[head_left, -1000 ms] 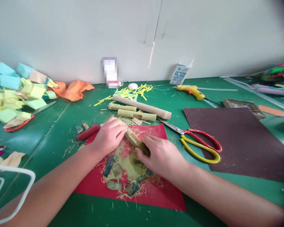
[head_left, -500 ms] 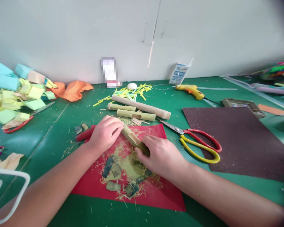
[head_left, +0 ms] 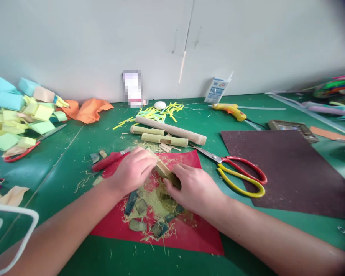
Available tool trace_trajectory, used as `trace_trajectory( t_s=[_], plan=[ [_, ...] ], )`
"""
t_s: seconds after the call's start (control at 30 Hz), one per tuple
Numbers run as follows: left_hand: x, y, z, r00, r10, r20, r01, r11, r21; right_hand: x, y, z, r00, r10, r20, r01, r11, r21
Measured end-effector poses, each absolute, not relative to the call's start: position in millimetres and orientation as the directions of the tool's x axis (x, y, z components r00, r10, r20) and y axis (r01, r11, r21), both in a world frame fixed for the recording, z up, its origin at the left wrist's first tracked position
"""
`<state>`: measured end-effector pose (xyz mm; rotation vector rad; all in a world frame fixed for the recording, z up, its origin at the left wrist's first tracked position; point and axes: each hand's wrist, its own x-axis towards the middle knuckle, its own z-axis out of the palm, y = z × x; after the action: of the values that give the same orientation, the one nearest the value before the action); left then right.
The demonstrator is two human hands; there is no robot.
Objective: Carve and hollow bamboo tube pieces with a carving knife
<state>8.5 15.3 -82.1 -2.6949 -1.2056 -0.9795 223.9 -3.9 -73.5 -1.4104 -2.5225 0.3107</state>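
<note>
A pale green bamboo tube [head_left: 162, 169] with a rectangular opening cut in its upper side lies slanted over a red sheet [head_left: 201, 237]. My right hand [head_left: 194, 188] is closed round its near end. The fingers of my left hand [head_left: 137, 169] are bent over its far end, which they largely hide. Beneath the tube, the sheet carries pale shavings, dust and several dark green bamboo chips [head_left: 141, 207]. Just left of my left hand rests a red-handled tool [head_left: 109, 161], its metal part running behind the hand.
Behind the sheet lie a cut bamboo piece [head_left: 165, 140], a shorter one [head_left: 147, 130] and a long wooden rod [head_left: 172, 130]. Scissors [head_left: 241, 172] sit at the right, partly on a dark brown sheet [head_left: 278, 168]. Farther back are a yellow glue gun [head_left: 230, 110] and folded papers [head_left: 17, 111].
My left hand has shifted right and slightly down along the bamboo tube, baring more of the red-handled tool. My right hand keeps its hold on the near end.
</note>
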Motion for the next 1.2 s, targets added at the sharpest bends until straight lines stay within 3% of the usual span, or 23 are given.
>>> trace_trajectory(
  t_s=[0.4, 0.53, 0.7, 1.03, 1.2],
  plan=[
    [14.6, 14.3, -81.2, 0.469, 0.656, 0.591, 0.704, -0.682, 0.198, 223.8, -4.5, -72.1, -0.516, 0.849, 0.117, 0.799, 0.526, -0.292],
    [14.2, 12.4, -82.0, 0.572, 0.62, 0.537, 0.631, -0.751, 0.195, 222.9, -4.5, -71.3, -0.519, 0.849, 0.098, 0.798, 0.523, -0.299],
    [6.5, 17.6, -81.8, 0.458, 0.642, 0.615, 0.69, -0.693, 0.209, 223.1, -3.9, -70.5, -0.515, 0.852, 0.099, 0.803, 0.519, -0.292],
    [11.0, 18.0, -80.4, 0.518, 0.65, 0.556, 0.651, -0.721, 0.238, 223.3, -4.2, -73.1, -0.521, 0.845, 0.116, 0.794, 0.53, -0.296],
    [9.6, 19.5, -81.9, 0.457, 0.67, 0.586, 0.7, -0.677, 0.228, 222.8, -3.7, -73.0, -0.512, 0.852, 0.11, 0.803, 0.521, -0.29]
  ],
)
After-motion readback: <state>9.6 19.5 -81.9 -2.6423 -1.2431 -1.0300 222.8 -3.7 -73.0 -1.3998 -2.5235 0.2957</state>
